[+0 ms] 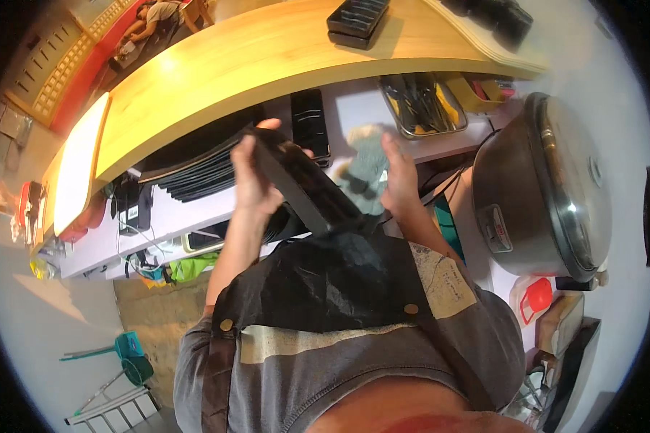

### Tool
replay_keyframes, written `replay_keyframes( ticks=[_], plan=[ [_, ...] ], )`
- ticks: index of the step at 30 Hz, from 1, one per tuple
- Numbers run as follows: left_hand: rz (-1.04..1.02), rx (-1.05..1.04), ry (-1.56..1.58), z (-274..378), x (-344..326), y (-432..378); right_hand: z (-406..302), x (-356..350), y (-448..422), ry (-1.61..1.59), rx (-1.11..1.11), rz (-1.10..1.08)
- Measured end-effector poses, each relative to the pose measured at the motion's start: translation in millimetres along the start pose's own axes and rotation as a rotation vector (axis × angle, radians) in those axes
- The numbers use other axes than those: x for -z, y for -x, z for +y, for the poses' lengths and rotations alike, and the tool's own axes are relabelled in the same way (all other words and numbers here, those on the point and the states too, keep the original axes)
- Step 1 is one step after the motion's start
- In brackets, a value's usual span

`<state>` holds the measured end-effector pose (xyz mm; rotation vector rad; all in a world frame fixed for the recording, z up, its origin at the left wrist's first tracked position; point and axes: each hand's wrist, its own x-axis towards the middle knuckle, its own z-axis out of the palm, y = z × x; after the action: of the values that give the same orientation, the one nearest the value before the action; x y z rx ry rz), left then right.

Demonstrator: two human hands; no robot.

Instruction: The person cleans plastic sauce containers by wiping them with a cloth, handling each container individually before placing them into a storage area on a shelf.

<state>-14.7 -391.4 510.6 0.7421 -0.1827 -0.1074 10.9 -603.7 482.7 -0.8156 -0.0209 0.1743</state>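
Note:
My left hand (254,173) grips a black rectangular tray or box (303,184), tilted in front of my apron. In my right hand (402,176) is a blurred grey-green cloth (365,168), held just to the right of the tray. Behind the tray, on the shelf below the counter, lies a black compartment tray (310,127). A stack of black plates or trays (200,168) sits to its left, partly hidden by my left hand. The inside of the held tray is dark and shows little detail.
A wooden counter (238,59) arches above the shelf, with stacked black trays (357,21) on it. A metal container of cutlery (422,105) stands on the shelf. At right is a large steel rice cooker (525,200). A person (160,16) is beyond the counter.

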Motion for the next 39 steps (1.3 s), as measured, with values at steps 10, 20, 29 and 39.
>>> replay_keyframes(
  ticks=[10, 20, 29, 39],
  plan=[
    [0.158, 0.278, -0.033, -36.6, -9.0, 8.9, 38.7, -37.0, 15.4, 1.357, 0.604, -0.581],
    [0.190, 0.135, -0.196, -51.4, -7.6, 13.4, 29.3, -28.1, 15.0, 1.062, 0.640, -0.605],
    [0.206, -0.138, -0.182, -27.0, -17.1, -5.6, 22.9, -24.3, 32.0, 1.085, 0.717, -0.853],
    [0.132, -0.116, -0.158, -19.7, -11.0, -20.5, 27.3, -29.6, 28.7, 1.131, 0.803, -0.760]
  ],
)
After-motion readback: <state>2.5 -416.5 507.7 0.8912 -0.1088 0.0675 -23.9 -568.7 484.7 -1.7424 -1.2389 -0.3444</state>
